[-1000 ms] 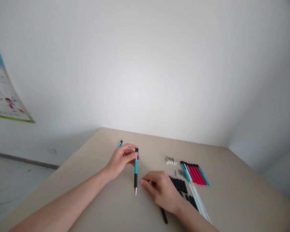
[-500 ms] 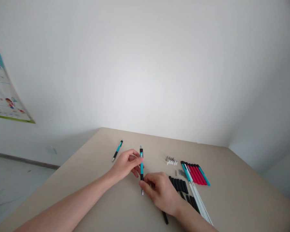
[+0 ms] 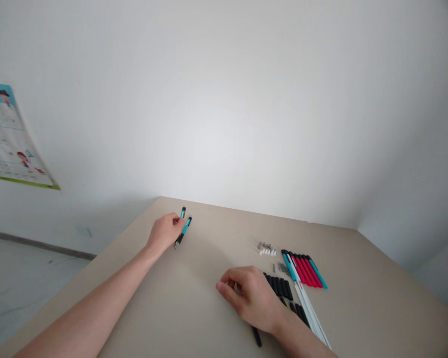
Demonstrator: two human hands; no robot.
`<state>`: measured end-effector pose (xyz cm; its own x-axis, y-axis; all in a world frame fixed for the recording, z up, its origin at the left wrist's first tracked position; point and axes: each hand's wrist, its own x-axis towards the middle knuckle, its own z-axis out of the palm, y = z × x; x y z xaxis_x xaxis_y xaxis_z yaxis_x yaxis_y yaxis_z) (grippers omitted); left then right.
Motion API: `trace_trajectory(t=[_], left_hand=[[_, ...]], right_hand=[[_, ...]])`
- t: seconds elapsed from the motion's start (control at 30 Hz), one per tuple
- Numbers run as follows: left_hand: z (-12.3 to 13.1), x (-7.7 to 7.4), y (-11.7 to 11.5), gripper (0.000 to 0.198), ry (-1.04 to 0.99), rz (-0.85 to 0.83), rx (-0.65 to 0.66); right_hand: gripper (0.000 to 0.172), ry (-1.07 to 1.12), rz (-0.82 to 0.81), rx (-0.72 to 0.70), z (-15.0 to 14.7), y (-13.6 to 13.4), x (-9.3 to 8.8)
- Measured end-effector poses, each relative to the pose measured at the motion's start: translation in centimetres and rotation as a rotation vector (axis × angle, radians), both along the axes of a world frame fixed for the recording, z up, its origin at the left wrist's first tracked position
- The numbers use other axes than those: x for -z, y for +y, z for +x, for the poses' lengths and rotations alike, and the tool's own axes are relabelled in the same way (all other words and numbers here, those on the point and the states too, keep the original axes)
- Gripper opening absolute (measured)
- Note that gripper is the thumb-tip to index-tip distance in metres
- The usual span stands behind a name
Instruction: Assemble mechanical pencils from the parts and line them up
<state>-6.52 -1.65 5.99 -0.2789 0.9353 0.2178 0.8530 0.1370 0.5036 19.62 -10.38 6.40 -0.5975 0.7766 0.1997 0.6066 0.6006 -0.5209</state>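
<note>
My left hand (image 3: 166,231) is closed on a teal and black ballpoint pen (image 3: 182,212) at the table's far left. Its fingers hide much of that pen. Close beside it lies a second teal pen (image 3: 185,230) with a black grip and a silver tip. My right hand (image 3: 251,301) rests low over the middle of the table, fingers curled in and nothing seen in them. Just to its right are several black rubber grips (image 3: 278,286), partly covered by the hand. A black piece (image 3: 256,336) pokes out below the wrist.
Teal and red pen barrels (image 3: 306,270) lie in a row at the right, with thin white refills (image 3: 310,313) in front. Small white parts (image 3: 268,252), metal pieces (image 3: 265,245) and springs (image 3: 283,268) sit nearby. A wall (image 3: 231,109) stands behind the table (image 3: 164,303).
My left hand has carried the assembled pen from the middle to the far left, beside the other pen. My right hand has let go of that pen and stayed in place.
</note>
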Motion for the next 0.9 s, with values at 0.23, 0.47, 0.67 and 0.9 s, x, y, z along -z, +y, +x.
trace_trajectory(t=[0.23,0.47,0.67,0.9], left_hand=[[-1.9,1.3,0.9,0.023,0.095,-0.111,-0.037],[-1.7,1.5,1.2,0.022,0.116,-0.121,-0.031],[-1.7,2.1,1.5,0.021,0.117,-0.11,-0.038],[-1.6,2.4,1.7,0.022,0.118,-0.097,-0.041]], right_hand=[[0.026,0.004,0.007,0.005,0.2,0.1,0.2],[0.025,0.006,0.008,0.004,0.1,0.0,-0.1],[0.025,0.003,0.005,0.002,0.1,0.1,0.2],[0.026,0.002,0.015,-0.003,0.1,0.2,0.4]])
